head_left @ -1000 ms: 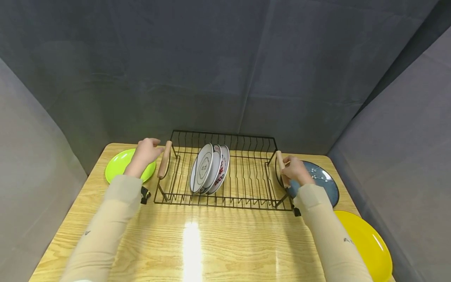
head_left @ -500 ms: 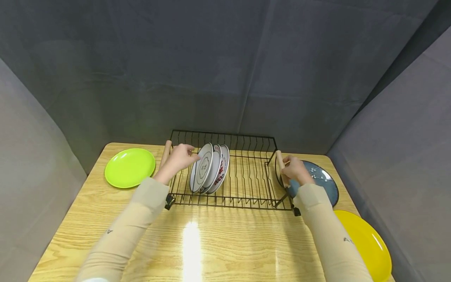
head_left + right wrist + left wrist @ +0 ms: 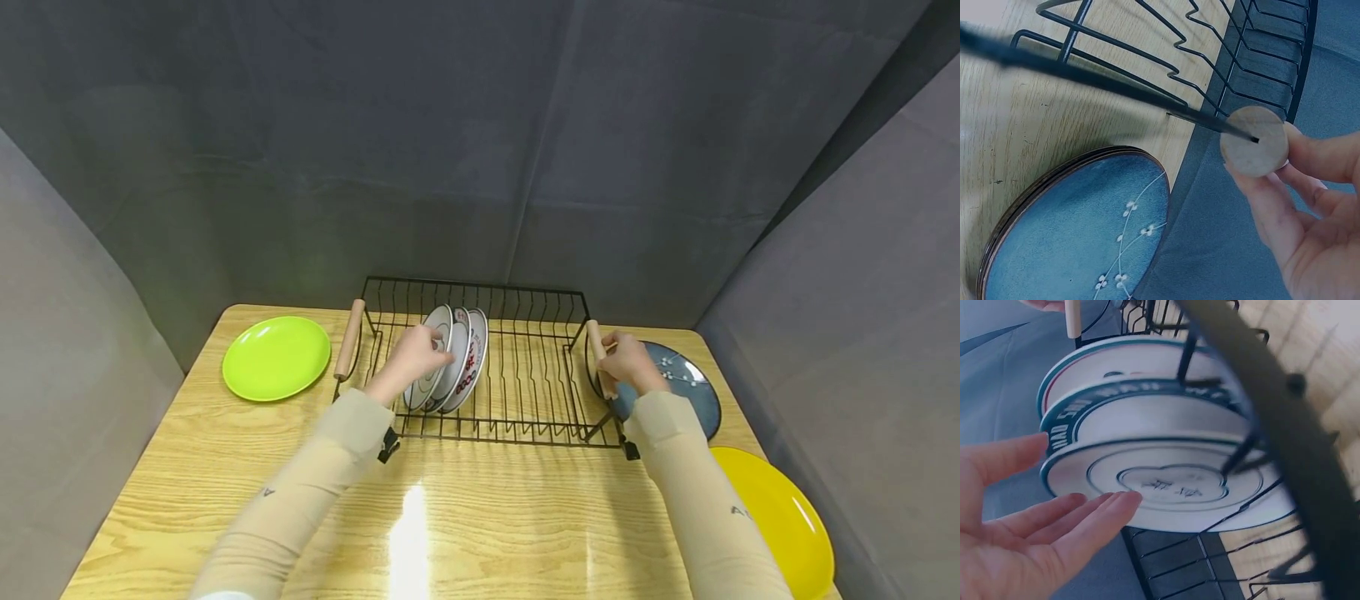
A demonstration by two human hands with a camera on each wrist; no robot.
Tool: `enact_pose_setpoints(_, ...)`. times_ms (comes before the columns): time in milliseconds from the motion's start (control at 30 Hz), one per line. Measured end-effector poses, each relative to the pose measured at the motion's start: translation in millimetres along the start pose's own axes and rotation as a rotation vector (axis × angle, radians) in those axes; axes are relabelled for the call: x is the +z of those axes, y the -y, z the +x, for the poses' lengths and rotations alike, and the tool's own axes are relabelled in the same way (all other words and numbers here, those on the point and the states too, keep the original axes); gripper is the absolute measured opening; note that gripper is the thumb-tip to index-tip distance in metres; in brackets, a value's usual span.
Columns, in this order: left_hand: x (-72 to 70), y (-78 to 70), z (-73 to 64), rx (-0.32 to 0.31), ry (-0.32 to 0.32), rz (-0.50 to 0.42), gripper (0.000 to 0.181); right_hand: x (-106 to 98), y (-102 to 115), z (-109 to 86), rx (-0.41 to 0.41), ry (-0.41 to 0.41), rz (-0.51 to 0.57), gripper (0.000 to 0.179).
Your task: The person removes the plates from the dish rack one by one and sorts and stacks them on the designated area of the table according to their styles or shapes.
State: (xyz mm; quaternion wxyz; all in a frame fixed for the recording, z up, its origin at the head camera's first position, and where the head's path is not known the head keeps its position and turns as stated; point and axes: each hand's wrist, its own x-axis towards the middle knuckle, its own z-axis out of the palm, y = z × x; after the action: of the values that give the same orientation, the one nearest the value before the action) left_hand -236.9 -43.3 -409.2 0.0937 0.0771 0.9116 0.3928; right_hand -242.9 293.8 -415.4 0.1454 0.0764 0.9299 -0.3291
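Three white patterned plates stand on edge in a black wire dish rack, left of its middle. My left hand is at the leftmost plate. In the left wrist view, the thumb is right at its rim by the middle plate, and the other fingers lie spread before its face. At the rack's right end my right hand holds the round wooden handle, fingers and thumb curled about it. The third plate carries a red pattern.
A lime green plate lies on the wooden table at the left. Beyond the rack's right end are blue plates with a white blossom pattern, stacked. A yellow plate sits nearer at the right edge. Grey curtains surround the table.
My left hand has come from beside the rack's left wooden handle rightward over the rack to the leftmost plate. The right hand stays on its handle, and the plates have not moved.
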Motion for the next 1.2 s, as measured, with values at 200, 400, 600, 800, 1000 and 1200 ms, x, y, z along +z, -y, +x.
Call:
enact_pose_setpoints(200,9.9,-1.7,-0.1,0.000,-0.034,-0.004,0.036,-0.6,0.0,-1.3,0.000,0.004,-0.004,0.045)
enact_pose_setpoints(400,17.1,-2.2,-0.4,0.007,-0.096,0.028,0.024,-0.4,-0.8,-0.8,0.002,0.005,0.002,0.044)
enact_pose_setpoints(600,22.2,-1.5,-0.4,0.030,-0.155,0.064,0.019,-0.5,2.7,-3.7,0.002,-0.001,0.014,0.040)
enact_pose_setpoints(800,26.2,-1.1,-1.0,0.026,-0.196,0.074,0.005,0.0,1.2,-2.2,0.008,0.000,0.022,0.042)
enact_pose_setpoints(1000,27.4,-0.6,-3.0,0.036,-0.216,0.060,0.011,0.5,-2.2,0.3,0.003,0.005,0.011,0.044)
enact_pose_setpoints(1200,21.5,-0.6,-3.6,0.011,-0.236,-0.031,0.009,-0.4,-1.6,0.3,0.014,0.005,0.016,0.046)
